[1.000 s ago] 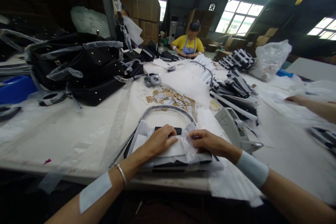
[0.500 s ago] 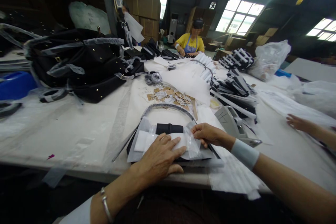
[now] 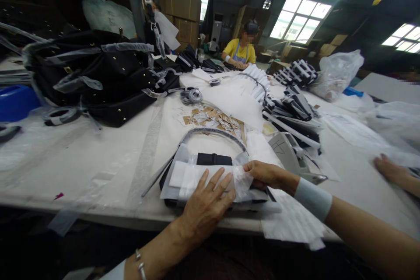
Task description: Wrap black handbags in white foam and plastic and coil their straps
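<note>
The left hand lies spread on the white sheet over the bag, the right hand pinching clear plastic.

A bag workshop on a factory floor can be recognised. A long white worktable is strewn with goods: at the left, black bags are heaped, some with handles covered in clear plastic; in the middle, small brown and white tags are scattered beside a white sheet; at the near edge, a partly wrapped bag is laid. The far side is occupied by a person in a blue apron. Behind, large cardboard boxes are stacked, and daylight is let in by tall paned windows.
</note>
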`<state>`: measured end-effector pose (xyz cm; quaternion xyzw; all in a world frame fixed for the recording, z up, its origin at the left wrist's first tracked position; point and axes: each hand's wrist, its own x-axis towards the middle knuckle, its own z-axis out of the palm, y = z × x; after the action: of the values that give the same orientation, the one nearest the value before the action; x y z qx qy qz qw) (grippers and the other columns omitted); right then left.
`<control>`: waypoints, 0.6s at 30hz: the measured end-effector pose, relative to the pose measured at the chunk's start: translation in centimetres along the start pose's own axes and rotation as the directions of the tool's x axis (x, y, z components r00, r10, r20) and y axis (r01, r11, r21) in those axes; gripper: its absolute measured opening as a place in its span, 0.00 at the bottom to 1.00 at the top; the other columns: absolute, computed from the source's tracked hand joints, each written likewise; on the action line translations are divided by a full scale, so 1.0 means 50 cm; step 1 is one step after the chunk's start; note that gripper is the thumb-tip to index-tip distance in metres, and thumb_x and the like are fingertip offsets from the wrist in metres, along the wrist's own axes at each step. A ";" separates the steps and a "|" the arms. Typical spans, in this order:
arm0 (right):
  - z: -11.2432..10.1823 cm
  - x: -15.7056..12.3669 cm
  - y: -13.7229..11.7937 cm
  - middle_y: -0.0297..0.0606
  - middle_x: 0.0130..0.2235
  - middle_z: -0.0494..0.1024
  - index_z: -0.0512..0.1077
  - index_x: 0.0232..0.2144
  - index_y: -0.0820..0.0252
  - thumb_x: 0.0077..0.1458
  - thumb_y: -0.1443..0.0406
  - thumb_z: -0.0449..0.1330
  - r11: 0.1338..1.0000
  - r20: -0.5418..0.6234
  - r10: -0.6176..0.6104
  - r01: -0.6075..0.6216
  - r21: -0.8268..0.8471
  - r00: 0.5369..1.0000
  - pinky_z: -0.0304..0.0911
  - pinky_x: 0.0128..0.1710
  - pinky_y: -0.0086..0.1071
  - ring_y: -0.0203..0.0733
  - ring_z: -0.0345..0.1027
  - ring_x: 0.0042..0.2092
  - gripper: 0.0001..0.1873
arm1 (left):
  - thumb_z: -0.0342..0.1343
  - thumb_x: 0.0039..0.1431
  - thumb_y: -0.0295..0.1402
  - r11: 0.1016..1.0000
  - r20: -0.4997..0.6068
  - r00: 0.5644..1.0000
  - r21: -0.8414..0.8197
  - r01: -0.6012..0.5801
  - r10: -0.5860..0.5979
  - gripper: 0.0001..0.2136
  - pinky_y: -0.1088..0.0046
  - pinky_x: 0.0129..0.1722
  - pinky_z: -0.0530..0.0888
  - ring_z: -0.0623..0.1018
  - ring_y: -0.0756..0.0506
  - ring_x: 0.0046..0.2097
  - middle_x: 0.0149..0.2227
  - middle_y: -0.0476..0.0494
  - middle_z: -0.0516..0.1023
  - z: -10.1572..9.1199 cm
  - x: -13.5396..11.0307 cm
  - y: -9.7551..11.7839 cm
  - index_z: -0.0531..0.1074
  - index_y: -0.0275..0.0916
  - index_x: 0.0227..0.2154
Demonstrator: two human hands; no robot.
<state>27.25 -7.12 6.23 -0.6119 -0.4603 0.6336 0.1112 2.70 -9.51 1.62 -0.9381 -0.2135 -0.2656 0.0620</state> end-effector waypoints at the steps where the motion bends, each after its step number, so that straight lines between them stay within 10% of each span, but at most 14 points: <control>1: 0.000 -0.005 0.004 0.23 0.12 0.58 0.66 0.19 0.60 0.39 0.63 0.57 1.000 -0.005 -0.002 0.002 0.021 1.000 0.43 0.11 0.20 0.26 0.46 0.13 0.05 | 0.45 0.67 0.28 0.999 0.003 1.000 -0.024 0.023 -0.023 0.16 0.45 0.59 0.66 0.58 0.34 0.67 0.64 0.39 0.63 0.003 -0.001 0.000 0.68 0.44 0.54; 9: 0.004 -0.040 0.021 0.29 0.20 0.70 0.69 0.24 0.62 0.39 0.62 0.63 0.949 -0.051 -0.114 0.124 0.290 0.992 0.60 0.19 0.21 0.29 0.61 0.20 0.10 | 0.44 0.65 0.23 0.990 -0.025 0.993 -0.089 0.111 -0.114 0.13 0.34 0.60 0.60 0.48 0.32 0.70 0.64 0.35 0.62 0.020 -0.012 0.009 0.69 0.40 0.45; 18: -0.024 -0.110 0.001 0.31 0.23 0.76 0.69 0.40 0.61 0.43 0.62 0.64 0.992 -0.063 -0.016 0.008 -0.123 0.998 0.58 0.12 0.23 0.34 0.66 0.17 0.20 | 0.39 0.67 0.22 0.986 0.022 0.993 -0.119 0.116 -0.115 0.16 0.41 0.65 0.54 0.66 0.40 0.63 0.54 0.39 0.75 0.023 -0.011 0.009 0.69 0.38 0.49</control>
<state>29.56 -10.49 10.10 -0.6347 -0.4983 0.5834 0.0919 3.02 -9.88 0.36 -0.9281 -0.2517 -0.2742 -0.0116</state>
